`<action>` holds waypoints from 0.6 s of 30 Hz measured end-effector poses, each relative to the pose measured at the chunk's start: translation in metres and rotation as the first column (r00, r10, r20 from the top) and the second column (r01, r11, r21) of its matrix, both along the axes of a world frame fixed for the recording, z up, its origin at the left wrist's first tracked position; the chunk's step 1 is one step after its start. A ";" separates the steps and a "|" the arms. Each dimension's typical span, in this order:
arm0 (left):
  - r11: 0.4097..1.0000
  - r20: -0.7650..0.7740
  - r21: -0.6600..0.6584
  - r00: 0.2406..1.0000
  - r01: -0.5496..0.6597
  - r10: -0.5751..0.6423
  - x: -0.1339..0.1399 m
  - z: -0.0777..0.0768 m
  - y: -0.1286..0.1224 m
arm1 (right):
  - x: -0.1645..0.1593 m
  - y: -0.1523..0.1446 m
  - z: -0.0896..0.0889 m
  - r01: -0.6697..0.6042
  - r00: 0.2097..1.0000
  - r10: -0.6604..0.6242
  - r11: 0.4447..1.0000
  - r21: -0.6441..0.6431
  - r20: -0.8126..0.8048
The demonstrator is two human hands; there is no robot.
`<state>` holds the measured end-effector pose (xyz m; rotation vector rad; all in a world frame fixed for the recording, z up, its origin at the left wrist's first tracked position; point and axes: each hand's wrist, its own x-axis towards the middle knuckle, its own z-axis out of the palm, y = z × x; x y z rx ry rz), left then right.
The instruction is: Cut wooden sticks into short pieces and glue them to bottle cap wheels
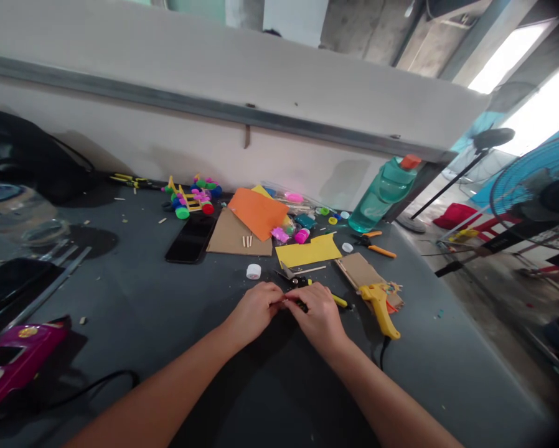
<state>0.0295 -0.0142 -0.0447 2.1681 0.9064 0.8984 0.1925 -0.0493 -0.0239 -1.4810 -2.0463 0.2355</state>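
Note:
My left hand (259,311) and my right hand (317,313) meet over the dark table, thumbs and forefingers pinched together at their tips. Whatever lies between the fingertips is too small to name. Just beyond my right hand, partly covered by it, are yellow-and-black cutters (298,282) with the blades toward the back. A thin wooden stick (310,270) lies behind them. Near my left hand stands a white bottle cap (254,271). To the right, a yellow glue gun (379,306) rests with its nozzle end on a piece of cardboard (360,271).
Behind are yellow paper (308,251), orange paper (258,211), a cardboard sheet (228,235), a phone (190,239) and colourful cap-and-stick models (193,198). Orange-handled pliers (375,244) and a teal bottle (383,194) are at right. A clear jar (22,214) and a magenta device (22,358) stand left.

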 end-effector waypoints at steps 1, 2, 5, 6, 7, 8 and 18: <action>1.000 -0.019 0.010 1.000 -0.013 0.013 0.000 0.000 -0.001 | -0.001 0.000 -0.001 0.003 1.000 -0.003 1.000 0.021 0.011; 0.999 -0.044 0.020 0.999 -0.029 0.030 0.001 0.000 -0.001 | -0.001 0.000 -0.002 0.005 1.000 -0.006 0.999 0.044 0.018; 0.995 -0.108 0.055 0.991 -0.080 0.085 0.002 0.000 -0.004 | -0.003 0.000 -0.007 0.000 1.000 0.000 0.996 0.086 -0.004; 0.994 -0.124 0.067 0.988 -0.089 0.097 0.002 0.000 -0.004 | -0.003 0.001 -0.008 -0.010 1.000 0.012 0.997 0.082 -0.024; 0.993 -0.138 0.073 0.985 -0.095 0.105 0.003 0.000 -0.005 | -0.004 0.002 -0.009 -0.023 0.998 0.026 0.997 0.069 -0.049; 0.992 -0.150 0.077 0.983 -0.099 0.109 0.003 0.001 -0.005 | -0.004 0.003 -0.009 -0.035 0.996 0.039 0.998 0.052 -0.079; 0.986 0.005 -0.100 0.991 -0.131 0.132 -0.003 0.007 0.003 | 0.013 0.015 0.000 0.026 0.688 -0.315 0.911 -0.412 -0.654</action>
